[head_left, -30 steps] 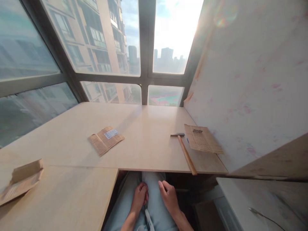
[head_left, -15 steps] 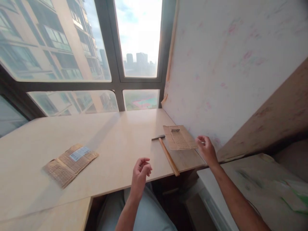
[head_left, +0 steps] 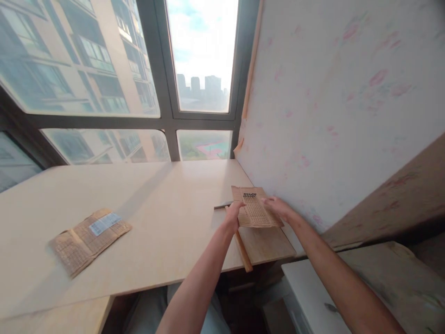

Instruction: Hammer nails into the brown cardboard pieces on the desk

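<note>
A piece of brown cardboard (head_left: 259, 214) rests at the right side of the table by the wall. Rows of small holes cover its middle, and several dark nails (head_left: 249, 195) stand in a row near its far edge. My left hand (head_left: 234, 216) is closed on the cardboard's left edge, thumb on top. At the opposite edge my right hand (head_left: 278, 207) grips the cardboard, its fingers partly hidden. A hammer with a wooden handle (head_left: 244, 254) lies beside and partly behind my left hand, its metal head (head_left: 222, 205) pointing left.
On the left of the pale table (head_left: 167, 222) lies a flat brown packet (head_left: 88, 241) with a white label. Windows (head_left: 205, 60) rise behind the table, and a flower-patterned wall (head_left: 320, 102) borders it on the right. A white cabinet (head_left: 302, 283) stands below at the right.
Both hands have moved to the cardboard and taken its two side edges. My left hand went forward and right, my right hand inward. The view has shifted slightly.
</note>
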Available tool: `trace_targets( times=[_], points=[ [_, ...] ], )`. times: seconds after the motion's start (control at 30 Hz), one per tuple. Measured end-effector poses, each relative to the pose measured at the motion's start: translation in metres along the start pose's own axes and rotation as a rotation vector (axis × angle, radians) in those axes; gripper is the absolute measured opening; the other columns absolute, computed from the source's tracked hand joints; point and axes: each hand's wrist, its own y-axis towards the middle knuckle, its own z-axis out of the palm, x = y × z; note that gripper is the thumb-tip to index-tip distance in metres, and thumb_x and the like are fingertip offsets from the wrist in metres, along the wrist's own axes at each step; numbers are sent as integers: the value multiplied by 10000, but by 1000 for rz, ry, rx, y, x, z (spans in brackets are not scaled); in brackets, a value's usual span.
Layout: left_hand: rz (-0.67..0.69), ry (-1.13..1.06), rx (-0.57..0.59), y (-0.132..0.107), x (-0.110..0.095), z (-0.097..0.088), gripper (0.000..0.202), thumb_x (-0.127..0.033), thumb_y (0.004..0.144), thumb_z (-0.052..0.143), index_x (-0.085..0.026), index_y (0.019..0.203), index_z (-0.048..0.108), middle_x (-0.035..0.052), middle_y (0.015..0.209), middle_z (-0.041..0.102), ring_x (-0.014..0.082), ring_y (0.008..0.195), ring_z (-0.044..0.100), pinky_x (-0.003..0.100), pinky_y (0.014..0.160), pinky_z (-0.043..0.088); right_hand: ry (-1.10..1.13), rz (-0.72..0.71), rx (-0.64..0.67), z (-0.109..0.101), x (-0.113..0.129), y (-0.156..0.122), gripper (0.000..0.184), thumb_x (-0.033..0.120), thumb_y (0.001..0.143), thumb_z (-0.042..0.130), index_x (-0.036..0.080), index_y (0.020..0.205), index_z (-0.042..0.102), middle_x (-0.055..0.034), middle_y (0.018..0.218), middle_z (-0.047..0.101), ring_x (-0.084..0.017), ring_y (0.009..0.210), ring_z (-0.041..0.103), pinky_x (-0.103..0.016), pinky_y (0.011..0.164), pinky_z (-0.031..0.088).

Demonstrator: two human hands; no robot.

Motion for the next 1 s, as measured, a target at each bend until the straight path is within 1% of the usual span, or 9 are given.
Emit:
trace_targets(
  times=[0.07, 0.17, 0.3, 0.4, 0.5, 0.63, 0.73, 0.87, 1.0],
  points=[
    [-50, -33, -69, -4, -3, 3, 328, -253, 670, 600, -133, 974, 581, 137, 993, 650, 227, 885, 622, 318, 721, 487, 22, -13, -2, -1, 1, -4, 118, 256, 755, 663, 140, 757, 684, -166, 790, 727, -255, 721, 672, -372, 661, 505],
    [3, -20, -117, -18, -12, 0, 303, -208, 663, 601, -133, 956, 603, 126, 1013, 663, 216, 887, 613, 304, 725, 464, 38, -52, -3, 0, 7, -16, 126, 228, 721, 668, 151, 819, 686, -182, 886, 732, -269, 762, 680, -389, 686, 513],
    [164, 64, -172, -68, -40, -35, 260, -230, 652, 627, -135, 894, 637, 94, 951, 689, 213, 884, 611, 305, 754, 449, 45, -173, 36, 30, 36, -44, 367, 292, 710, 697, 145, 1045, 662, -171, 975, 730, -274, 858, 693, -393, 750, 532],
    [312, 145, -335, -136, -67, -85, 249, -283, 638, 646, -146, 846, 645, 74, 903, 696, 217, 871, 619, 310, 783, 452, -33, -284, 258, 88, 68, -80, 465, 341, 776, 643, 148, 1196, 589, -133, 1058, 719, -244, 942, 687, -367, 821, 528],
    [323, 140, -559, -220, -86, -144, 339, -362, 633, 681, -154, 898, 644, 59, 865, 699, 220, 805, 639, 310, 731, 479, -85, -434, 502, 170, 96, -126, 454, 314, 791, 630, 193, 1224, 575, -89, 1061, 721, -226, 947, 681, -341, 811, 529],
    [316, 56, -870, -328, -87, -215, 388, -336, 621, 695, -147, 956, 641, 50, 774, 695, 220, 714, 655, 306, 652, 502, -23, -501, 834, 283, 116, -192, 401, 229, 805, 609, 210, 1205, 584, -50, 980, 730, -193, 886, 675, -296, 750, 525],
    [303, 26, -1096, -389, -78, -250, 301, -289, 645, 662, -148, 910, 643, 45, 743, 693, 220, 696, 664, 294, 613, 505, -75, -542, 955, 348, 124, -236, 377, 203, 806, 598, 187, 1183, 591, -46, 930, 726, -186, 825, 670, -277, 698, 512],
    [299, -31, -1284, -438, -67, -275, 295, -271, 680, 637, -155, 952, 636, 33, 758, 697, 214, 733, 677, 280, 626, 512, -253, -665, 1028, 396, 137, -275, 349, 192, 789, 617, 169, 1137, 607, -54, 943, 722, -189, 840, 664, -264, 690, 492],
    [295, -113, -1328, -462, -59, -288, 359, -312, 705, 650, -163, 1031, 631, 43, 771, 703, 222, 743, 685, 298, 642, 521, -352, -731, 1041, 415, 157, -289, 253, 190, 785, 640, 154, 1035, 632, -88, 986, 711, -212, 875, 658, -285, 717, 483]
  ],
)
